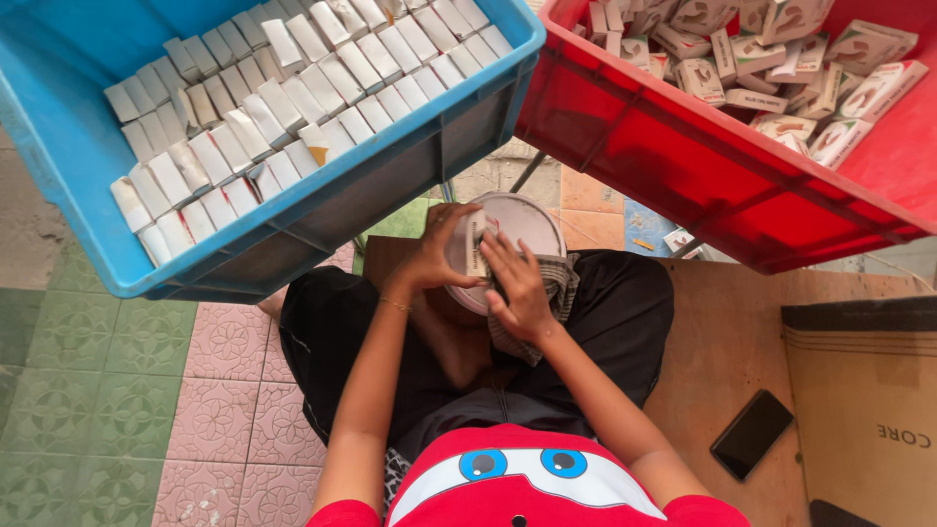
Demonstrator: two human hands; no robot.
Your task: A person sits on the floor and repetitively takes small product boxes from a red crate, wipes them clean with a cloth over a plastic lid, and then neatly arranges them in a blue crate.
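Observation:
My left hand (436, 250) and my right hand (517, 286) meet over my lap on a small white carton (475, 242), both gripping it. Under them rests a round white lid or bowl (527, 222) on a grey checked cloth (559, 283). A blue crate (88, 166) up front on the left holds several rows of closed white cartons (293, 98). On the right, a red crate (664, 146) holds loose printed cartons (781, 68) in a jumble.
A black phone (751, 433) lies on brown cardboard (727, 351) at my right. A cardboard box (864, 410) stands at the lower right. Pink and green patterned floor tiles (117, 390) spread to my left. My legs are crossed in black trousers.

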